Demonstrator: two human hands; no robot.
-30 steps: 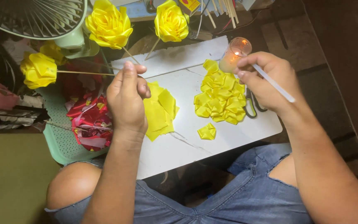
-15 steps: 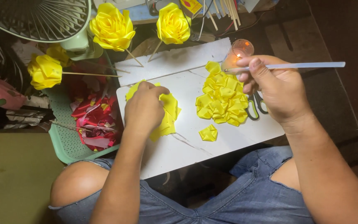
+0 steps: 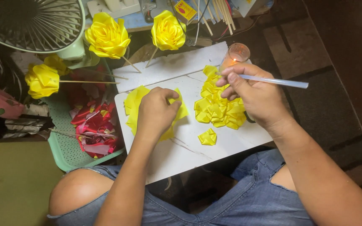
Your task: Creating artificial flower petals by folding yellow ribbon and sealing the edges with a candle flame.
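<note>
Fingers of the left hand [image 3: 158,112] curl down, grasping the flat yellow ribbon squares [image 3: 135,102] spread beneath them on the white board [image 3: 189,146]; the right hand [image 3: 254,94] pinches a pale stick [image 3: 273,80], folded yellow petals [image 3: 218,109] heaped just under its knuckles, a lit candle [image 3: 236,54] beyond its fingertips

**Dim room, cluttered floor, candle glow**

Dark brown floor [image 3: 336,62] at right w/ lighter seams, mostly in shadow. Olive-green surface [image 3: 9,188] fills the lower left. White fan [image 3: 30,21] w/ wire grille at top left, next to a pale green mesh tray [image 3: 63,146]. Bundle of thin wooden sticks [image 3: 218,12] & a white power strip [image 3: 114,6] along the top edge. Light is low and warm; small candle in a glass [image 3: 236,54] glows near the top centre.
</note>
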